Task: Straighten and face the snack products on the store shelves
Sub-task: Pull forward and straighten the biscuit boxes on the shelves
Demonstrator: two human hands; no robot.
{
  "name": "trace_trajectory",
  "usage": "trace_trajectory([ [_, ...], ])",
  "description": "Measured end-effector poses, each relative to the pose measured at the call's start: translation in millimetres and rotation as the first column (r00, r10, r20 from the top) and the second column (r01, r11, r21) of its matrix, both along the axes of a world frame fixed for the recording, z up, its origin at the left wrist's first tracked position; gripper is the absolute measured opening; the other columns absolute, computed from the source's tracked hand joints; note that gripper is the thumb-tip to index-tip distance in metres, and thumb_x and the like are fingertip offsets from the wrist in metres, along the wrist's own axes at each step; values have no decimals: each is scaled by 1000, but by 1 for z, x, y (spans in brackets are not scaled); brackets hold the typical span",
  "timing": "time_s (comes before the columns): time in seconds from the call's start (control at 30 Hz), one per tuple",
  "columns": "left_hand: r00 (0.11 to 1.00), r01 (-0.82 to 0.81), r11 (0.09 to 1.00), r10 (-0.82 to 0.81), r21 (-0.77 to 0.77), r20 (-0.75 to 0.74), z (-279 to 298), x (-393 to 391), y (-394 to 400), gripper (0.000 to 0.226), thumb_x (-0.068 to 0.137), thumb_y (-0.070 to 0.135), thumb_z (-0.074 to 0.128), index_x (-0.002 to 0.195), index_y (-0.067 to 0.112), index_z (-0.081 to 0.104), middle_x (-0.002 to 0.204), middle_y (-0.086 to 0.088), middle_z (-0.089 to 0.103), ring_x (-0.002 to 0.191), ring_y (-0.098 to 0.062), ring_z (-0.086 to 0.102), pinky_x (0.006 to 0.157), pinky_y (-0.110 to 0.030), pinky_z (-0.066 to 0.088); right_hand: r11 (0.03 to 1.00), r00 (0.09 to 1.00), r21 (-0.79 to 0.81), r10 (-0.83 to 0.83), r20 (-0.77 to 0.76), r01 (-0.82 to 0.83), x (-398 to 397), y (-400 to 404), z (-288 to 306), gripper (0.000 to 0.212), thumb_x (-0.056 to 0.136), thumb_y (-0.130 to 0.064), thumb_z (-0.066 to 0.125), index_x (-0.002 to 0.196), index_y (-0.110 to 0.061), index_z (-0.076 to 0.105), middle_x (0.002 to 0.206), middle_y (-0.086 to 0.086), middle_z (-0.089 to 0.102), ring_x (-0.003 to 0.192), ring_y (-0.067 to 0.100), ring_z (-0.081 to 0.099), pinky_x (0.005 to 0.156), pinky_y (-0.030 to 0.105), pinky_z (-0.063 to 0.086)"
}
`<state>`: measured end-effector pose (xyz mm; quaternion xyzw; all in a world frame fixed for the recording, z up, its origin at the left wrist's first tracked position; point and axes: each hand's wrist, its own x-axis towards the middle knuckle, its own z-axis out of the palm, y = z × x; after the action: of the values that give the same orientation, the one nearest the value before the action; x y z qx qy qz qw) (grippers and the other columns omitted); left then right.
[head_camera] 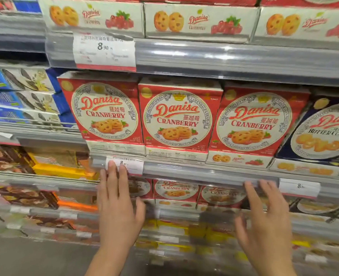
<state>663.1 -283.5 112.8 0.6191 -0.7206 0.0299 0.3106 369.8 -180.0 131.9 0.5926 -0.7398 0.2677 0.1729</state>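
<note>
Three red Danisa Cranberry boxes stand upright side by side on the middle shelf, fronts facing out: the left box [103,112], the middle box [177,120], the right box [252,124]. My left hand [117,204] is raised below the left box, fingers straight, fingertips at the shelf's price rail [204,172]. My right hand [268,218] is up below the right box, fingers spread, fingertips near the same rail. Neither hand holds anything. More Cranberry boxes [175,191] sit on the shelf underneath, partly hidden by my hands.
A dark blue Danisa butter cookie box [323,132] stands at the right. Cranberry boxes lying flat [200,20] fill the top shelf. Blue and white packs [25,94] and brown and yellow snack packs [51,162] are at the left. Price tags [105,50] hang on the rails.
</note>
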Motion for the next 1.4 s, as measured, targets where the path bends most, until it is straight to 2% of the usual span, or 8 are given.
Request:
trace_trajectory([
  [0.43,999,52,998,-52,36,-18,19,15,7,77,87,17,64,156,16,31,167,-7,19,153,-33,19,117,-53,36,999,997,21,33,67,-34,8,5,-2,84,68,-10,82,144,-1,47,151,28,32,146,48,24,110,65,36],
  [0.6,996,61,990,-69,126,60,35,22,11,85,85,26,63,159,25,22,169,1,13,154,-25,18,104,-43,51,998,953,-38,53,298,-43,26,3,8,75,73,-7,80,141,-1,50,152,28,32,146,47,23,112,64,33],
  [0.8,983,99,989,-114,113,142,43,33,15,83,85,40,60,159,24,25,166,-2,19,147,-24,34,91,-37,59,934,898,-94,357,259,-344,112,-1,15,64,81,-14,70,142,-7,51,155,14,41,146,34,35,114,59,36],
  [0.9,974,149,974,-175,170,145,51,42,13,81,90,44,55,161,30,17,169,2,7,148,-24,31,99,-40,51,895,865,-49,441,239,-443,147,-16,18,65,88,-30,62,148,-16,43,161,4,34,152,25,25,119,54,31],
  [1.0,941,329,920,-339,214,12,61,66,8,76,93,40,56,160,29,23,170,4,6,153,-19,21,116,-37,35,880,862,-31,470,189,-473,181,-35,23,67,91,-42,44,153,-16,39,163,2,30,154,21,19,121,48,24],
  [1.13,885,465,864,-456,194,-90,69,124,-3,68,94,42,50,158,27,31,165,6,26,151,-11,23,123,-32,23,924,915,25,375,146,-382,221,-58,21,70,89,-44,47,154,-19,37,165,2,25,155,22,13,121,46,22],
  [1.3,917,394,911,-381,119,-115,70,228,-46,56,97,37,51,152,29,41,158,9,38,146,-10,32,122,-27,23,975,971,55,207,122,-215,250,-74,8,75,85,-49,39,149,-10,45,160,12,35,149,32,26,118,50,29],
  [1.4,932,343,933,-325,109,-159,70,286,-66,54,97,34,52,150,27,44,156,8,41,145,-12,35,121,-30,26,992,991,55,113,73,-117,258,-78,-2,73,83,-41,53,147,-7,47,159,13,36,147,35,31,117,51,31],
])
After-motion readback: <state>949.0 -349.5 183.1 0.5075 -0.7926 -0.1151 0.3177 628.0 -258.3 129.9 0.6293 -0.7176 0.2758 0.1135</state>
